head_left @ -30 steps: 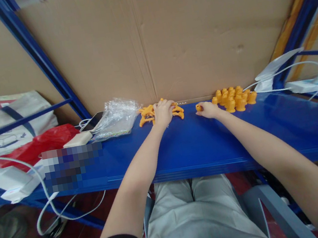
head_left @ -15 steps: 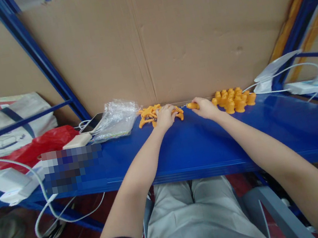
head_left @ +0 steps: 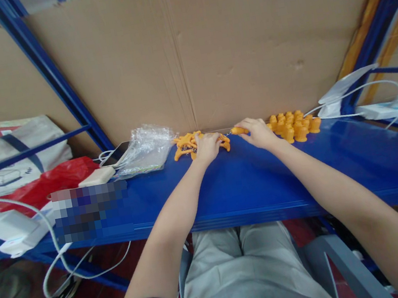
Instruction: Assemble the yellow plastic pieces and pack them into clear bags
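Observation:
My left hand (head_left: 207,148) is bent over a loose pile of orange keychain figures (head_left: 184,144) with metal chains among them. Its fingers are closed on a keychain figure (head_left: 225,143) at the pile's right side; the fingertips are partly hidden. A little to the right, my right hand (head_left: 259,133) has its thumb and fingers round another orange keychain figure (head_left: 238,131), which lies flat and points left. A short chain extends from this figure's left end toward the pile. Just beyond the right hand, several orange figures (head_left: 294,127) stand upright in close rows.
A clear plastic bag (head_left: 147,148) and a phone (head_left: 117,154) lie left of the pile. Further left are a white box (head_left: 96,177), a red bag (head_left: 54,180) and chargers with cables (head_left: 8,224). Cardboard (head_left: 227,46) rises behind the blue shelf (head_left: 243,182). A power strip (head_left: 395,107) is at right.
My right hand has shifted slightly left with the keychain figure, and its fingers are straighter over it. My left hand stays at the pile.

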`<action>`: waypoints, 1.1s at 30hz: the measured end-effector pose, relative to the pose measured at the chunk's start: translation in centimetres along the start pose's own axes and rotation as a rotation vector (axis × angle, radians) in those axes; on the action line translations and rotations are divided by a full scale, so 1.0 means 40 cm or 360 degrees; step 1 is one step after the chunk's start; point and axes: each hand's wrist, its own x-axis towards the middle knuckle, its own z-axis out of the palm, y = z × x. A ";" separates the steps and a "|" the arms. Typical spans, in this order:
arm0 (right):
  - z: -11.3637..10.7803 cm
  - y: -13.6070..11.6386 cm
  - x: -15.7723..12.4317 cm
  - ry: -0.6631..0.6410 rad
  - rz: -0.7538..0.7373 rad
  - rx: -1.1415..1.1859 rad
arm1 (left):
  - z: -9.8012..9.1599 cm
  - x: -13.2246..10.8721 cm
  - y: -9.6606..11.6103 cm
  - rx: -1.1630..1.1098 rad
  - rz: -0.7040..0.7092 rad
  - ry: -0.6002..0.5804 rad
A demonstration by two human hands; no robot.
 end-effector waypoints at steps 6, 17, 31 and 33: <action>-0.049 -0.015 0.007 -0.0010 -0.0024 -0.0264 | -0.015 0.004 0.000 0.0104 0.0075 0.0241; -0.005 -0.033 -0.004 -0.0119 -0.0072 0.0075 | 0.017 0.021 -0.007 0.0100 0.0415 0.0232; 0.023 -0.005 -0.001 -0.0106 0.0020 0.0231 | 0.037 0.026 -0.060 -0.0253 0.0234 0.0308; 0.020 -0.010 -0.002 -0.0128 0.0025 0.0208 | 0.032 0.022 -0.060 -0.0217 0.0130 0.0262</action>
